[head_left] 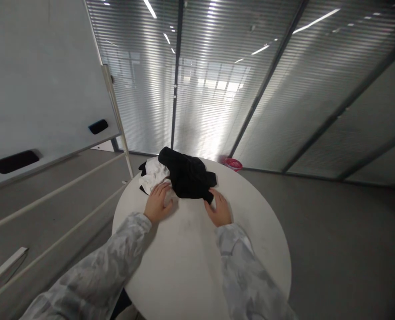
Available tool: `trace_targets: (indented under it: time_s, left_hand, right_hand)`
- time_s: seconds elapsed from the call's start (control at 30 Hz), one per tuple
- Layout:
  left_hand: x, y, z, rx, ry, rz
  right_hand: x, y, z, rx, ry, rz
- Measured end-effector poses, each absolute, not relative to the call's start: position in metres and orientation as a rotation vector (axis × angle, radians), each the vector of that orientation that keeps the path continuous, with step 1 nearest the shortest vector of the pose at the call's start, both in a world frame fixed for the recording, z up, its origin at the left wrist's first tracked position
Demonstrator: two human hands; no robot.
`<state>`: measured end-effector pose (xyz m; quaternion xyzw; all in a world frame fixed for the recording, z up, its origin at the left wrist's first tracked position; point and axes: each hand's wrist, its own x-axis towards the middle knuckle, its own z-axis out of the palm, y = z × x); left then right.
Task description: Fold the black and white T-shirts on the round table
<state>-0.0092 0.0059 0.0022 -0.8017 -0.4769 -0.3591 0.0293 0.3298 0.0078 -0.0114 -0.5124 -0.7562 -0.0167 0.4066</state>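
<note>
A crumpled black garment [190, 174] lies at the far side of the round white table [190, 258]. To its left, partly under it, is a bunched white cloth [153, 174] with black pieces showing at its edges. My left hand [157, 204] rests at the near edge of the white cloth, fingers stretched out and thumb apart. Beside the lower right corner of the black garment is my right hand [220, 210], its thumb and fingers spread around that corner. Whether the right fingertips press on the fabric is too small to tell.
A whiteboard [44, 80] on a pale metal frame stands at the left, with two dark erasers [14, 162] on it. Behind the table runs a glass partition with blinds [204, 102]. A pink basket [233, 164] sits on the floor beyond the table.
</note>
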Motion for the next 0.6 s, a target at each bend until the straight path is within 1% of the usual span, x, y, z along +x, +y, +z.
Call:
trace_targets:
  time_s: [0.13,0.27,0.4,0.6]
  left_hand:
    - [-0.002,-0.026,0.005,-2.732,-1.425,-0.969]
    - [0.01,-0.051,0.006,-2.9,-1.4,-0.823]
    - [0.013,-0.069,0.001,-2.96,-1.329,-0.742]
    - [0.008,-0.069,-0.007,-2.969,-1.342,-0.618]
  right_hand:
    - [0.351,-0.035,-0.013,-1.415,-1.971,-0.044]
    - [0.352,-0.058,-0.015,-1.539,-2.135,0.005]
    - [0.35,-0.073,-0.019,-1.543,-2.241,0.072]
    - [0.352,-0.095,-0.025,-1.623,-2.343,0.07]
